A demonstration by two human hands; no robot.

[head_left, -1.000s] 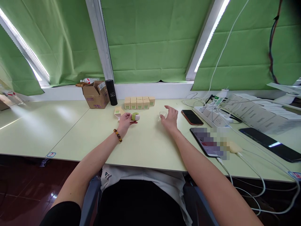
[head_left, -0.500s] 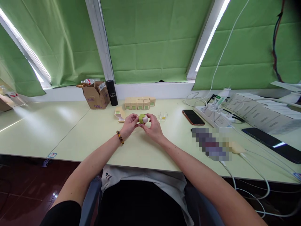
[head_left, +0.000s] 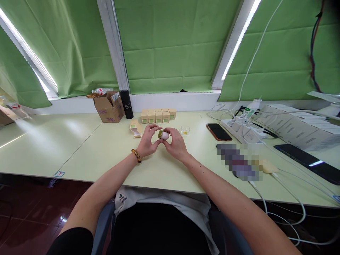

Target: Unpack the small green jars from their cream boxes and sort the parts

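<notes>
Both my hands meet over the pale green table (head_left: 111, 152) and pinch a small white object with a green band (head_left: 163, 135). My left hand (head_left: 148, 142), with a bead bracelet at the wrist, grips its left end. My right hand (head_left: 175, 143) closes round its right end. A small clear piece with a yellow spot (head_left: 185, 131) lies just right of my hands. An opened small carton (head_left: 135, 128) lies to the left. A row of several small beige boxes (head_left: 158, 115) stands behind.
A cardboard box (head_left: 108, 106) and a black cylinder (head_left: 126, 104) stand at the back left by the window sill. Right of me lie a phone (head_left: 218, 132), a power strip (head_left: 243, 130) with white cables, a blurred device, another dark phone (head_left: 309, 159) and white boxes (head_left: 289, 125).
My right hand came back from the clear piece on the table and joined the left hand on the white and green object. Both hands have since drawn slightly nearer to me.
</notes>
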